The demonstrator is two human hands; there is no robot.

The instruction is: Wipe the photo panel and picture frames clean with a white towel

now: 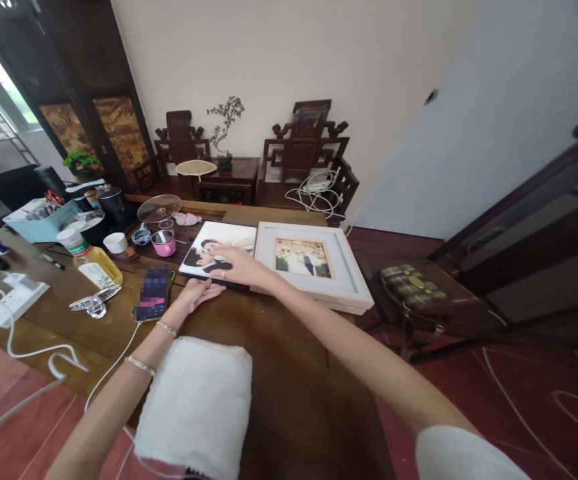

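A photo panel with a dark edge (231,233) lies on the wooden table and shows a close-up of people on white. My right hand (239,265) rests over its lower part, fingers apart, with a ring on one finger. Along the near edge of the panel is my left hand (199,294), its fingers stretched out; whether the tips reach under the edge, I cannot tell. Touching or close to the panel's right side is a pale wooden picture frame (349,263) with a wedding photo inside. A folded white cloth (199,400) sits nearest to me, beside my left forearm.
Left of the panel stand a pink cup (163,245), a phone (153,293) on a charging cable, an oil bottle (99,267) and a white power strip (13,303). A glass lid (159,209) is behind them. A plaid bag (411,287) rests on a dark seat at right.
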